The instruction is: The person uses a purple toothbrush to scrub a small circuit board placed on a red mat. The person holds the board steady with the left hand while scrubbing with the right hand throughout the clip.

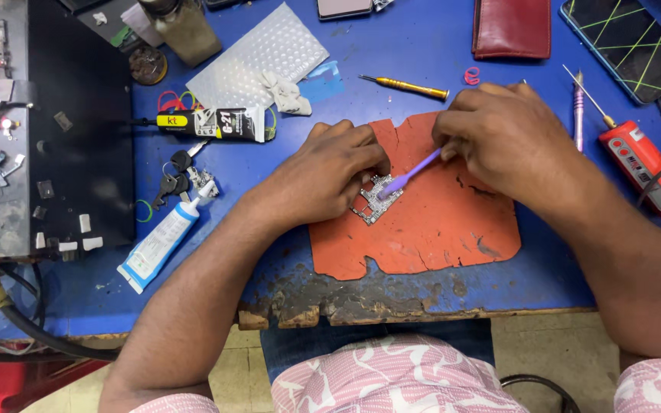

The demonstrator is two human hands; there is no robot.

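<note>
The left hand [330,172] pins a small circuit board [376,200] on the orange mat [430,222], near the front edge of the blue desk [422,46], fingers clenched on the board's edge. The right hand [503,134] has its fingers closed around a purple brush [411,174], whose head touches the board. A white glue tube [161,243] lies toward the left edge.

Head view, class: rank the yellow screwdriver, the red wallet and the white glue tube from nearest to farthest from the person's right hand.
Measured from the right hand:
1. Yellow screwdriver, just up and left of it on the blue table.
2. Red wallet, straight above at the table's far edge.
3. White glue tube, far left, beyond the left hand.
</note>
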